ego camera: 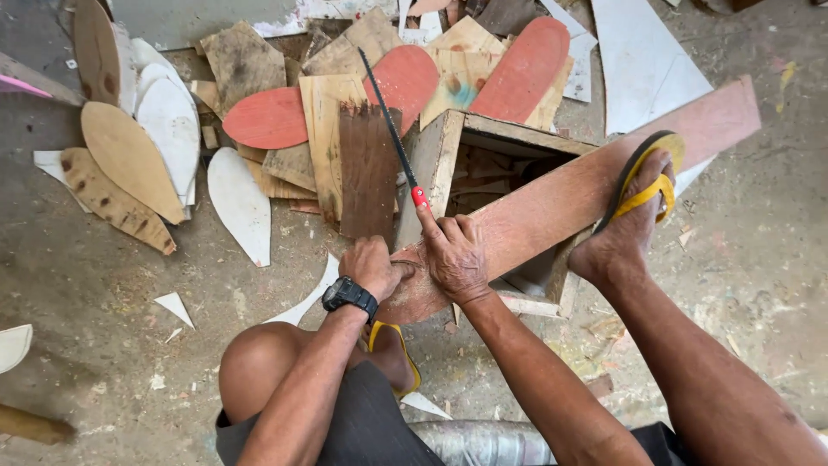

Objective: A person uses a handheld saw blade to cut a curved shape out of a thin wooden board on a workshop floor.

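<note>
Both hands, left (pixel 373 266) and right (pixel 454 256), press reddish board (pixel 552 203) beside saw blade (pixel 390 121)

I see my right hand (pixel 454 257) on a matt reddish wooden plank (pixel 552 203) over a rough raw-wood box (pixel 444 155); the saw (pixel 392 129) beside that box has a dark metal blade and glossy red plastic grip.

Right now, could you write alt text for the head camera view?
Looking down, a person's right hand holds a saw with a red handle on a reddish plank laid across a wooden box. The left hand and a sandalled foot steady it.
</note>
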